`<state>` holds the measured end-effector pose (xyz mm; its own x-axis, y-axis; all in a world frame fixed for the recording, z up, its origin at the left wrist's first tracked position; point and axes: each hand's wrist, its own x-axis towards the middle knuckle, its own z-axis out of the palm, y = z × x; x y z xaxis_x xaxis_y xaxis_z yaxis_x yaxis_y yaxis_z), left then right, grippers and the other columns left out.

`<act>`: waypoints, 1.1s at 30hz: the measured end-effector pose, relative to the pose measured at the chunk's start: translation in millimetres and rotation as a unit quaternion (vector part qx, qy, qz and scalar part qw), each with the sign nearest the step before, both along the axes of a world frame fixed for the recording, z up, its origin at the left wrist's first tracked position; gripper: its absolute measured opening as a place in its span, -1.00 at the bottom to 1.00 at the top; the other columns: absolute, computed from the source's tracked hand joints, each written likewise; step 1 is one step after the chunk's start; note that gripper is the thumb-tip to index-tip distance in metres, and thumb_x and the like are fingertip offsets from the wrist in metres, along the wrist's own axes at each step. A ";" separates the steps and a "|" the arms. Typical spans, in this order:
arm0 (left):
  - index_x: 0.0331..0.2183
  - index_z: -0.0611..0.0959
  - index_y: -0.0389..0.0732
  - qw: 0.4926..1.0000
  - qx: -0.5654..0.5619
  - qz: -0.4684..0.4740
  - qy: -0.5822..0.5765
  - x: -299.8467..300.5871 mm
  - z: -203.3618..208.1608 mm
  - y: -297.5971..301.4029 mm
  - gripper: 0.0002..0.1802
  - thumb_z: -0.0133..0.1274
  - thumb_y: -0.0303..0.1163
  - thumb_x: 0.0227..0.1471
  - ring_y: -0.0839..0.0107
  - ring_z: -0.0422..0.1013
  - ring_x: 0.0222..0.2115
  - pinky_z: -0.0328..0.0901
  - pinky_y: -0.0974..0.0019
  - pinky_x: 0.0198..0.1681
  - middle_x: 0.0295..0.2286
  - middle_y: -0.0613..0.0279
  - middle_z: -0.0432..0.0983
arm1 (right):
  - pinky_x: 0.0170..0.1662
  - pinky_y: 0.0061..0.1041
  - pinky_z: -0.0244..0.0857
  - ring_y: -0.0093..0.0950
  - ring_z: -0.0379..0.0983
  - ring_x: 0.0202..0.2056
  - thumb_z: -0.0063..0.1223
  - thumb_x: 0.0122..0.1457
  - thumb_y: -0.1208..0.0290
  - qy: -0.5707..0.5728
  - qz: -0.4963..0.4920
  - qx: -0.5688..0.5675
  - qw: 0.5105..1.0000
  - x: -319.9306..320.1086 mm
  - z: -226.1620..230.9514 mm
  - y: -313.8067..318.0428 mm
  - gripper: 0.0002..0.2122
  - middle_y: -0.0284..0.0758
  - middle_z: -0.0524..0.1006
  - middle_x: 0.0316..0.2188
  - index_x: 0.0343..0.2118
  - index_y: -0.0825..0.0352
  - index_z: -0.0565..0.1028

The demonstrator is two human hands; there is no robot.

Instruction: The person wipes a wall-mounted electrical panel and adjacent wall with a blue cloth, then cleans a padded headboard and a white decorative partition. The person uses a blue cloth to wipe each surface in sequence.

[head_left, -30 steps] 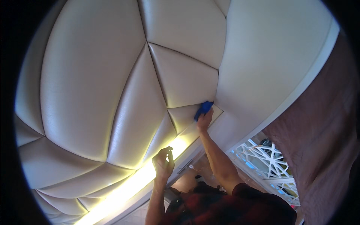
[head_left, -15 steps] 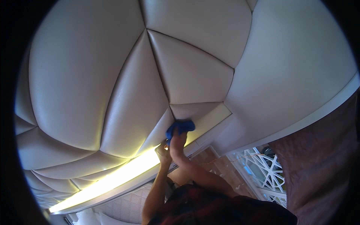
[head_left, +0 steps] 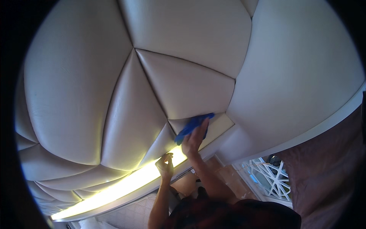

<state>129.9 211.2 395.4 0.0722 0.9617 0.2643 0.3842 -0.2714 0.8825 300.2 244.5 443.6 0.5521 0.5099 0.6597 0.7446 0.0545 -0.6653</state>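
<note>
Two hands: right hand (head_left: 193,140) flat on blue cloth (head_left: 192,125), left hand (head_left: 165,166) loosely curled, empty.

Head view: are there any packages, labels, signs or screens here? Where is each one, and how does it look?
None can be seen: no package, label, sign or screen.
The view holds only cream padded wall panels, a lit yellow strip below them, and a white lattice screen-like grille at lower right.
The right hand presses a blue cloth on a panel; the left hand is by the strip.
</note>
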 end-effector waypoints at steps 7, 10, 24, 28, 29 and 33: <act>-0.29 0.72 -0.38 0.999 0.037 0.008 -0.020 14.4 24.2 -11.8 -0.86 0.08 -0.58 0.14 0.29 0.64 -0.40 0.54 0.27 -0.38 -0.35 0.02 0.69 | 0.43 -0.11 -0.22 0.08 -0.06 0.39 -0.24 0.26 0.48 0.338 0.015 0.163 0.927 93.3 -22.8 34.9 -0.38 0.14 -0.02 0.40 0.35 0.60 -0.04; -0.34 0.69 -0.39 0.997 0.072 0.000 -0.024 33.5 63.6 -22.2 -0.88 0.05 -0.63 0.11 0.30 0.62 -0.42 0.53 0.27 -0.36 -0.35 0.04 0.69 | 0.42 -0.12 -0.22 0.02 -0.02 0.38 -0.21 0.28 0.45 0.426 -0.024 0.219 0.877 109.4 -18.0 45.4 -0.41 0.08 0.08 0.38 0.34 0.56 0.04; -0.34 0.69 -0.29 0.947 0.309 0.093 -0.001 62.2 199.4 11.5 -0.83 0.02 -0.66 0.05 0.16 0.62 -0.29 0.50 0.18 -0.13 -0.32 0.08 0.68 | 0.39 0.02 -0.13 0.16 0.04 0.34 -0.23 0.36 0.23 0.036 -0.015 0.238 0.970 137.3 64.9 35.3 -0.46 0.12 0.16 0.33 0.26 0.57 0.22; -0.17 0.72 -0.28 0.948 0.297 0.069 0.087 61.7 178.3 17.7 -0.68 0.05 -0.67 0.02 0.12 0.63 -0.20 0.49 0.18 -0.08 -0.21 0.03 0.68 | 0.41 -0.12 -0.13 0.08 0.02 0.37 -0.22 0.30 0.35 0.147 -0.036 0.179 0.972 116.7 0.1 22.0 -0.44 0.11 0.12 0.36 0.30 0.58 0.16; -0.09 0.71 -0.27 0.950 0.292 0.066 0.086 63.0 175.6 18.5 -0.61 0.06 -0.66 0.00 0.12 0.62 -0.16 0.47 0.18 -0.05 -0.16 0.02 0.67 | 0.42 -0.15 -0.13 0.06 0.02 0.38 -0.22 0.28 0.38 0.181 -0.039 0.167 0.969 112.7 -6.0 22.1 -0.43 0.11 0.11 0.37 0.31 0.58 0.15; -0.12 0.70 -0.35 0.958 0.269 0.048 0.088 64.4 176.5 14.5 -0.66 0.07 -0.67 0.00 0.05 0.58 -0.06 0.42 0.16 0.05 -0.10 -0.05 0.64 | 0.42 -0.13 -0.15 0.06 0.02 0.38 -0.19 0.23 0.44 0.187 -0.012 0.239 0.953 103.1 25.4 22.9 -0.41 0.10 0.12 0.37 0.32 0.58 0.11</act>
<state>194.3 225.6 571.9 0.0782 0.6945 0.7152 0.5601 -0.6241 0.5448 403.3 267.4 469.0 0.8016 0.1860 0.5682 0.4648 0.4039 -0.7879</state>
